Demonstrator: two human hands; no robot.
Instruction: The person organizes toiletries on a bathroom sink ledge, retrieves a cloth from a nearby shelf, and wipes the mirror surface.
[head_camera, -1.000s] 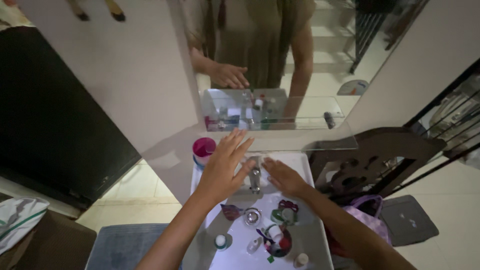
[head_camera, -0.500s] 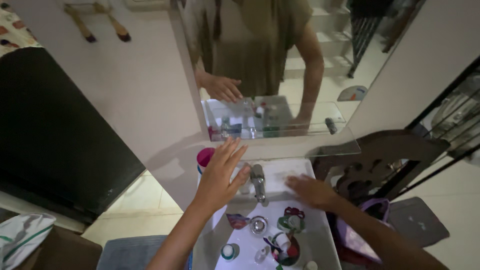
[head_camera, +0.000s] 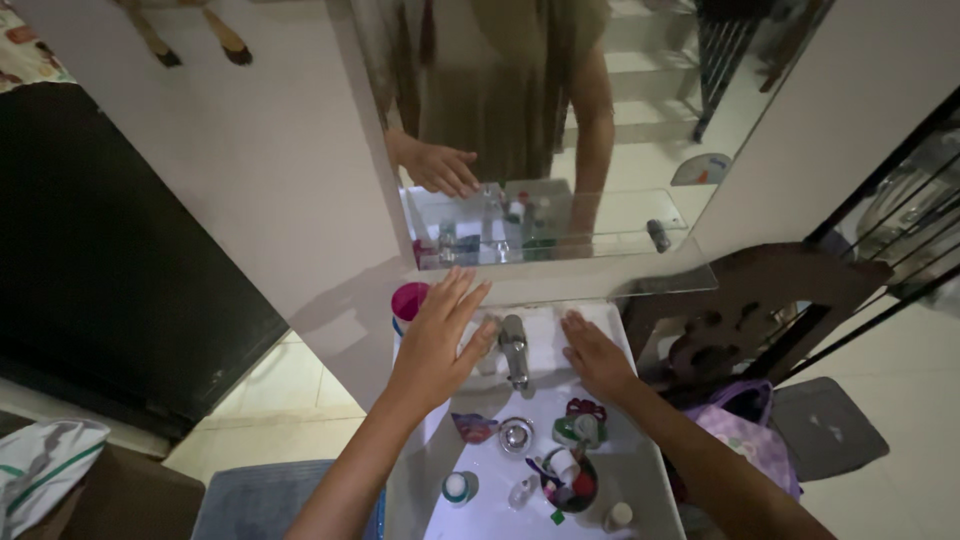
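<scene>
I look down at a white washbasin (head_camera: 640, 480) under a wall mirror (head_camera: 560, 110). My left hand (head_camera: 437, 335) hovers flat with fingers spread, just left of the metal tap (head_camera: 514, 349), holding nothing. My right hand (head_camera: 592, 352) lies flat on the basin's back ledge to the right of the tap, fingers together, also holding nothing. Inside the basin lie several small toiletries: a round dark cup of items (head_camera: 566, 480), a small white-capped bottle (head_camera: 456, 486) and a green-and-red item (head_camera: 577, 424). The drain (head_camera: 516, 435) shows in the middle.
A glass shelf (head_camera: 660, 285) juts out below the mirror. A pink cup (head_camera: 408, 302) stands at the basin's back left. A dark wooden chair (head_camera: 760, 310) with a purple bag (head_camera: 745, 425) is on the right. A blue mat (head_camera: 250, 500) lies on the floor at left.
My right hand slid out to the right along the ledge and has come back closer to the tap. My left hand stays spread beside the tap, barely shifted.
</scene>
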